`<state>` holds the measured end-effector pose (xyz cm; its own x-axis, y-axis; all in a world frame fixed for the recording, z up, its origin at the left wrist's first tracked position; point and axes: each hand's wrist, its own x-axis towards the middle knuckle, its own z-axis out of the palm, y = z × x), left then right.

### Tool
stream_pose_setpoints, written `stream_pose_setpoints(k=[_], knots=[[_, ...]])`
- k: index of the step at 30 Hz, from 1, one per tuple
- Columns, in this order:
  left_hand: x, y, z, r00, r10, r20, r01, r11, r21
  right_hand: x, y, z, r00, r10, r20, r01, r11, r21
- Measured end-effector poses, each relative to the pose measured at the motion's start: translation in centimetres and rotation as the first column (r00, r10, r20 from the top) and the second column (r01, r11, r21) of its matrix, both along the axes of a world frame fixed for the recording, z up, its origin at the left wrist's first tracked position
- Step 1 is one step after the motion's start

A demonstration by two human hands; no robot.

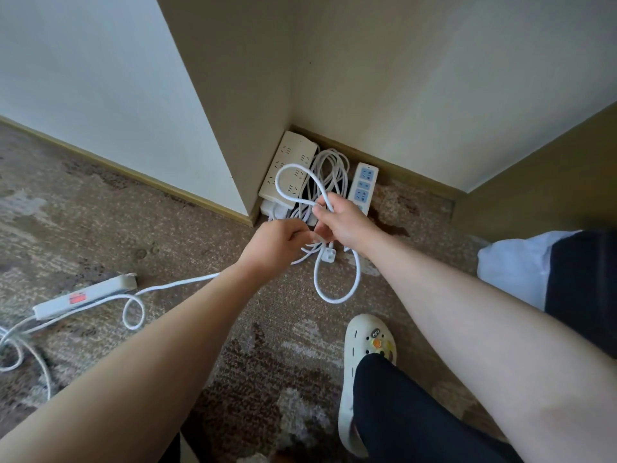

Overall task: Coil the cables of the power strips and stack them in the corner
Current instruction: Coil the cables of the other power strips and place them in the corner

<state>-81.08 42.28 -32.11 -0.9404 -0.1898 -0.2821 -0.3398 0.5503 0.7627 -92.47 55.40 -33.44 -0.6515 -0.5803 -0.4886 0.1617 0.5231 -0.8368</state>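
Note:
My left hand and my right hand both grip the same white cable above the carpet, in front of the corner. One loop of the cable stands up above my right hand, another hangs down below it, and its white plug dangles between my hands. The cable runs left across the floor to a white power strip with a red switch. In the corner lie a cream power strip, a coiled white cable and a white strip with blue sockets.
Walls meet at the corner with a wooden skirting board. More loose white cable lies at the far left. My foot in a white clog stands on the patterned carpet. A wooden panel rises at the right.

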Motion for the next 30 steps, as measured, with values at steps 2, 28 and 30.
stream_pose_setpoints(k=[2,28,30], knots=[[0.1,0.1,0.0,0.999,0.048,-0.016,-0.048,0.999,-0.016,0.3,-0.1,0.1,1.000,0.009,-0.004,-0.009,1.000,-0.023],[0.6,-6.2,0.6,0.957,0.286,0.047,-0.273,0.945,-0.181,0.4,0.2,-0.8,0.970,0.104,-0.220,-0.100,0.995,0.029],[-0.5,-5.7,1.5,0.962,0.272,0.011,-0.267,0.952,-0.151,0.0,0.5,-0.6,0.969,0.071,-0.238,-0.070,0.997,0.012]])
